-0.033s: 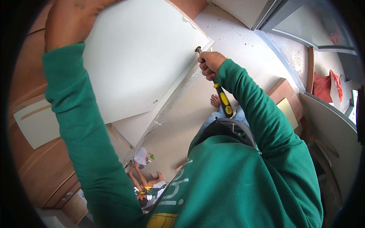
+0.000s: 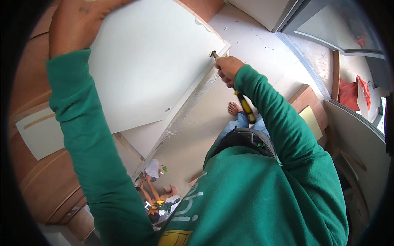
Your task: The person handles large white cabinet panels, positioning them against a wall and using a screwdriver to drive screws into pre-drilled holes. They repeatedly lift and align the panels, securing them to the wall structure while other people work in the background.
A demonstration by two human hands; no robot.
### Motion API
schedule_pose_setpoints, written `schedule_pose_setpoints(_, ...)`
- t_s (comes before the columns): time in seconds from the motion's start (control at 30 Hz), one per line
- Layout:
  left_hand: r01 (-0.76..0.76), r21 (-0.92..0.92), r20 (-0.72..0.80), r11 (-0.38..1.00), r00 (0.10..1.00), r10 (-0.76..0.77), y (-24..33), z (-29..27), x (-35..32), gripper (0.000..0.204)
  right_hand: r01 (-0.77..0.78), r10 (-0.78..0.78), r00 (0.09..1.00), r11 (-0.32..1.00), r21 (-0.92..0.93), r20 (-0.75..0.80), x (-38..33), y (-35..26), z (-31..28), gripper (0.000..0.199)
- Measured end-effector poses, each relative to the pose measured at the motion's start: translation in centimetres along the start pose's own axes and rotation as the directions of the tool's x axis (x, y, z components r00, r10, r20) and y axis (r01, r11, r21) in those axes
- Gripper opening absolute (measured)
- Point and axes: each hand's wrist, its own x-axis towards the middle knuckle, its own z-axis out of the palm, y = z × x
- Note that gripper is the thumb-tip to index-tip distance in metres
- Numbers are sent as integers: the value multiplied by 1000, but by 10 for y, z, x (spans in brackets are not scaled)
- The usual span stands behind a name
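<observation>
A large white panel (image 2: 152, 65) spreads in front of me, with a small dark hole (image 2: 213, 53) near its far right corner. My right hand (image 2: 229, 69) is closed around the shaft of a screwdriver, whose tip end meets that hole. The screwdriver's black-and-yellow handle (image 2: 246, 107) sticks out below the fist, over my legs. At the upper left, my left hand (image 2: 78, 24) lies beside the panel's upper left edge. Its fingers run out of the picture, so their grip is hidden.
Wooden panels (image 2: 45, 184) and a pale board (image 2: 41, 133) stand at the left. Another person (image 2: 160, 201) sits on the floor at the lower left, by a white bag (image 2: 152, 168). Right of me are a leaning board (image 2: 314, 106), a glass door (image 2: 328, 28) and red material (image 2: 348, 91).
The screwdriver's handle has swung slightly right and toward me, while the fingers of my right hand have shifted a little. My left hand has hardly moved.
</observation>
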Motion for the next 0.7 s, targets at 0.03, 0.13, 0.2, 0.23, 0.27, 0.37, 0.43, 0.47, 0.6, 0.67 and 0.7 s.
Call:
schedule_pose_setpoints(0.03, 26, 16, 7, 1000, 1000, -26, -3, -2, 1, 49, 60, -71, 990, 994, -87, -126, 1, 9, 8, 35)
schedule_pose_setpoints(0.13, 119, 56, 17, 991, 993, -121, -19, -5, -6, 50, -22, -10, 976, 989, -144, -217, -15, 5, 22, 46)
schedule_pose_setpoints(0.2, 145, 70, 22, 987, 989, -147, -21, -7, -5, 51, -78, 68, 981, 996, -49, -184, -22, 0, 21, 46)
schedule_pose_setpoints(0.23, 152, 71, 25, 986, 988, -154, -20, -6, -4, 51, -91, 86, 980, 996, -24, -179, -24, -2, 20, 46)
schedule_pose_setpoints(0.27, 155, 67, 26, 986, 987, -157, -21, -4, -3, 51, -108, 106, 979, 994, 0, -176, -26, -4, 18, 46)
schedule_pose_setpoints(0.37, 159, 53, 35, 986, 986, -161, -21, -1, 4, 52, -110, 71, 966, 983, -150, -248, -34, -12, 15, 50)
schedule_pose_setpoints(0.43, 186, 42, 34, 982, 982, -188, -23, -2, -6, 53, -357, 366, 931, 916, 182, -16, -50, -46, 1, 46)
schedule_pose_setpoints(0.47, 218, 85, 32, 972, 975, -221, -10, -16, -11, 53, 9, -74, 989, 896, -444, -130, -42, -33, 19, 43)
schedule_pose_setpoints(0.6, 189, 23, 38, 982, 981, -190, -23, -6, -2, 54, -295, 279, 955, 916, 271, 96, -25, -35, 32, 47)
schedule_pose_setpoints(0.67, 172, -12, 29, 985, 985, -171, -29, -1, 5, 55, -178, 178, 984, 984, 11, -31, -34, -57, 26, 45)
schedule_pose_setpoints(0.7, 182, -14, 24, 983, 983, -181, -26, -4, 5, 55, -111, 104, 993, 985, -132, -60, -40, -63, 29, 44)
